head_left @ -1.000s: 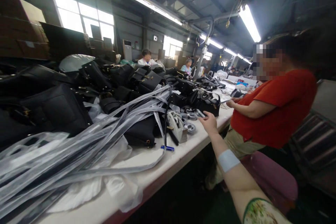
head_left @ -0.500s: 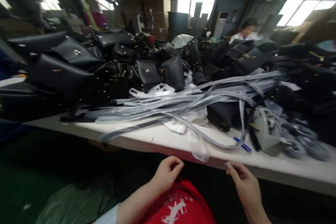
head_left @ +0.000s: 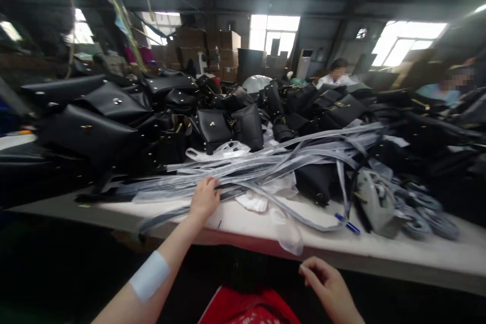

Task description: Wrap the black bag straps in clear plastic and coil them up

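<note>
Tho blurry, print (head_left: 255, 319) shows; LH (head_left: 205, 200) @straps (head_left: 254, 167)

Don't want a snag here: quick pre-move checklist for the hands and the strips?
1. Left hand at the plastic-covered strips: ok, it overlaps their near side.
2. Left grip closed on a strip: cannot tell, the fingertips are lost against the strips.
3. Right hand free: ok as far as seen, loosely curled in front of the table, nothing visible in it.
4. Strips separated: not ok, they cross and overlap.
5. Blue pen free of the looping strip: cannot tell, they meet in view.
6. Table's front edge unobstructed: not ok, clear plastic hangs over it.
</note>
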Demonstrator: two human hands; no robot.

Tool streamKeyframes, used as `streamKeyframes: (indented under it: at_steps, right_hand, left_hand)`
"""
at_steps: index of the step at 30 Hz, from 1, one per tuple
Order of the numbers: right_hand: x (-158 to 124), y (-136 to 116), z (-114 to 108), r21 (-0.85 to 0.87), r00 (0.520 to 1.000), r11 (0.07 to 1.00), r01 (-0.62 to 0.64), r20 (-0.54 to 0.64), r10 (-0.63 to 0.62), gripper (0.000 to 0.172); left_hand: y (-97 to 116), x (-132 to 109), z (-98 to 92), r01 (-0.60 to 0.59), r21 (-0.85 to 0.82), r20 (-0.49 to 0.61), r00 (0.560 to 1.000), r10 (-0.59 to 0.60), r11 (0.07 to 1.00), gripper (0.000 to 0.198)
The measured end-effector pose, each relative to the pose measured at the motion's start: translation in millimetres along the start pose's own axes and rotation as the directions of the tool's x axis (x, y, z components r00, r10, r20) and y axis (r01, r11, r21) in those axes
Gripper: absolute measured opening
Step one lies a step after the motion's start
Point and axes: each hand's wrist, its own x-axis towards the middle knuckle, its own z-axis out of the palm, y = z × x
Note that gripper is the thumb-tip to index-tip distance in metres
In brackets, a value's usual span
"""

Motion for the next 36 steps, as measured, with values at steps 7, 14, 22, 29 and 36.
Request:
streamKeyframes:
  at_steps: [7,14,22,29,36]
  right_hand:
    - [-5,0,3,0.028,0.998,0.999,-0.021,-0.059,0.022,0.033]
    - [-12,-2,-8,0.030,0.993,0.998,-0.054,-0.102,0.056,0.033]
    - [-16,-6,-3,0.029,0.995,0.995,-0.091,-0.034,0.092,0.031]
    - [-19,-22,-3,0.119,0.991,0.990,-0.081,-0.092,0.092,0.023]
    - [-10,-8,-38,0.252,0.960,0.967,-0.028,-0.261,0.096,0.041]
  left_hand:
    - [-14,38,6.5,-0.038,0.185,0.092,0.996,0.022,0.982,0.018]
    - [-5,49,-9.5,0.068,0.309,0.076,0.993,-0.096,0.949,0.025]
    - [53,19,-18.7,-0.326,0.163,0.215,0.933,0.289,0.931,0.023]
    - [72,47,37.5,-0.444,0.061,0.309,0.860,0.406,0.894,0.031]
    - [90,29,-32.7,-0.600,-0.061,-0.277,0.778,0.564,0.797,0.030]
